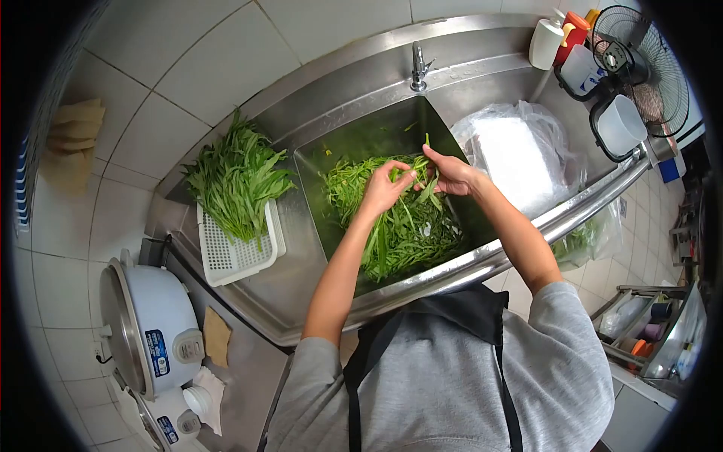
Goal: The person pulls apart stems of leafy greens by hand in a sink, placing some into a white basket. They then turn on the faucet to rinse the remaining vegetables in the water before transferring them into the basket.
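Over the steel sink basin (309, 181), my left hand (386, 187) and my right hand (450, 172) are close together, both closed on a few green leafy stems (428, 181). One stem sticks up past my right thumb. Below them a heap of cut greens (399, 239) fills much of the basin. To the left, a large bunch of long leafy greens (239, 181) rests on a white perforated basket (230, 260) on the steel counter.
A faucet (419, 69) rises behind the basin. Right of it lie clear plastic bags (527, 154). White bottle (545, 44), fan (640, 68) and plastic containers (622, 126) stand at the right. A rice cooker (151, 324) is at the lower left, and a bag of greens (587, 239) hangs beyond the rail.
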A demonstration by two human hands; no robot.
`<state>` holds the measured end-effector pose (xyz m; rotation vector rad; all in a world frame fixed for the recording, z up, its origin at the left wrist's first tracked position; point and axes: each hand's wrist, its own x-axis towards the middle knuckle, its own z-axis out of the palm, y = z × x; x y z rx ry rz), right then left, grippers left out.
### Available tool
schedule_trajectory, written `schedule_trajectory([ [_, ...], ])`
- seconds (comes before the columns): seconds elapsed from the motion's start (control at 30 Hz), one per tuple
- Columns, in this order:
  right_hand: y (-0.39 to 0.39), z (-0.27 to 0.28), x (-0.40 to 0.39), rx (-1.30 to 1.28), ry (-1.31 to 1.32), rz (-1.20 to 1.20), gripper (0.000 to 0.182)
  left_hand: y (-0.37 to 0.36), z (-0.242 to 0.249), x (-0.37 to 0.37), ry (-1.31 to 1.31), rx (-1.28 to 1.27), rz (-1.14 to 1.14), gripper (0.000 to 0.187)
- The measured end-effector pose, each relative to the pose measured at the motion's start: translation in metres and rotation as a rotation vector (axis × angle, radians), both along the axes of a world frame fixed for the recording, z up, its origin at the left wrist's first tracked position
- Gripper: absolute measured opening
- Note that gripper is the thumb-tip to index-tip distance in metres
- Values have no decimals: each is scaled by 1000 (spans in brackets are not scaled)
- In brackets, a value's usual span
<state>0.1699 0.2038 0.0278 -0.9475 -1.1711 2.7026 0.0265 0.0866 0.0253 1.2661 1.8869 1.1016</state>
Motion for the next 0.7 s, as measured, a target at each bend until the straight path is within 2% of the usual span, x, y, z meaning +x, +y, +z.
schedule_trajectory([
  [0.1,1,4,7,32,52,55,51,0,8,5,130,-78,-65,26],
  [0.17,7,2,19,154,27,160,50,-3,8,4,-71,70,-81,25],
  [0.23,12,-5,35,126,53,140,44,-10,12,-1,-128,66,-59,24],
  [0.3,21,-17,52,172,63,155,34,-16,15,-7,-372,2,50,24],
  [0.33,25,-23,58,117,64,103,26,-21,18,-11,-485,-24,37,25],
  [0.47,31,-14,79,121,57,55,28,-38,16,-25,-587,0,51,29],
  [0.63,35,-7,94,18,128,-6,41,-64,4,-37,-378,-200,-23,30],
  [0.7,33,3,99,-31,171,34,46,-70,-5,-30,-45,-266,-215,31],
])
